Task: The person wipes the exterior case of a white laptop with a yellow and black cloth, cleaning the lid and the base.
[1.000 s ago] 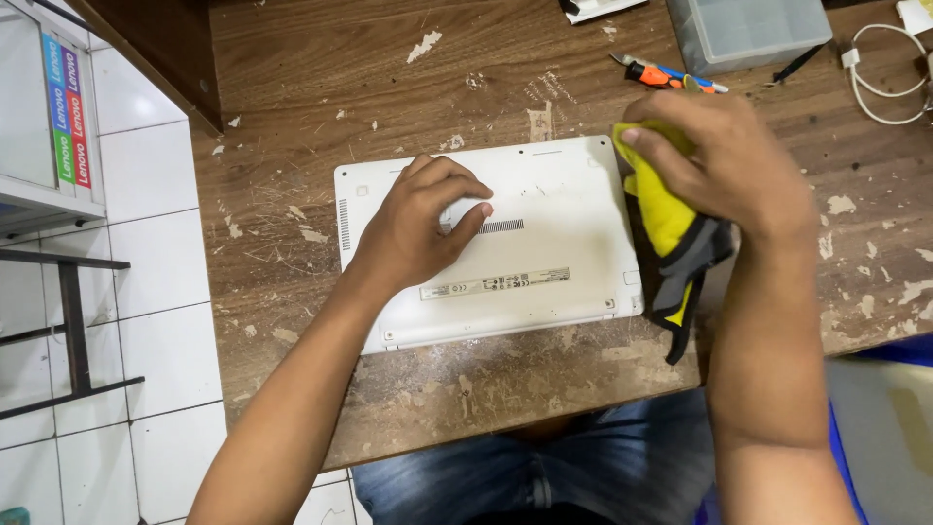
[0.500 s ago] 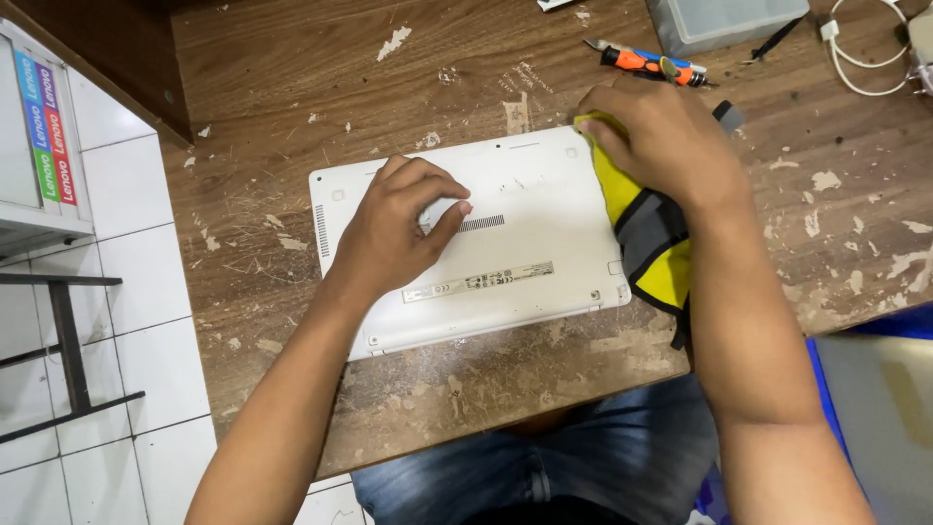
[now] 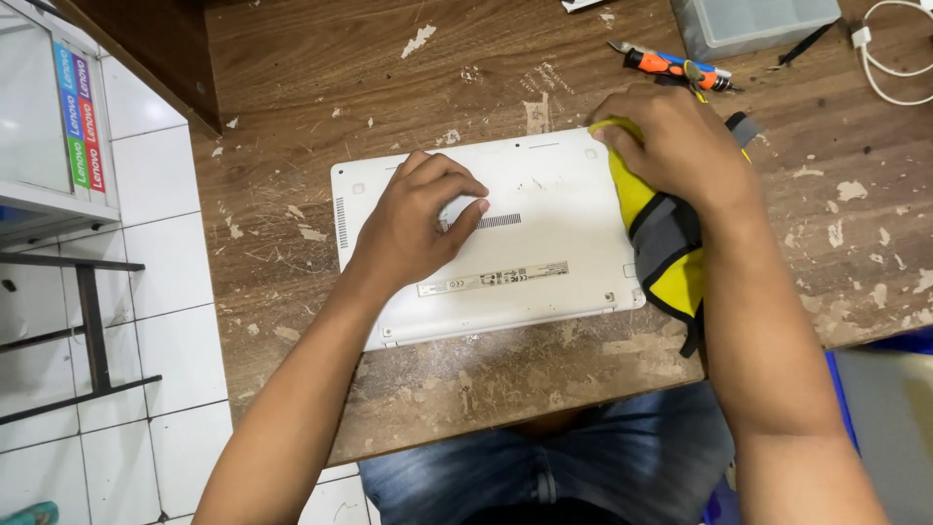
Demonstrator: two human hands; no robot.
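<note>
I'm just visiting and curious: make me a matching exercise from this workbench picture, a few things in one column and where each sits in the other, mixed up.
Things:
1. left hand
2. right hand
3. orange-handled screwdriver
4. white cable

Places:
A. far right corner of the wooden table
B. pressing a yellow and grey cloth at the laptop's right end
C. flat on the middle of the upturned white laptop
D. on the table just beyond the right hand

Pairs: 1-C, 2-B, 3-D, 4-A

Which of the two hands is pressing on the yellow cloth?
The right hand: it presses the yellow and grey cloth at the far right corner of the white laptop base. The left hand rests bare on the base's middle.
</note>
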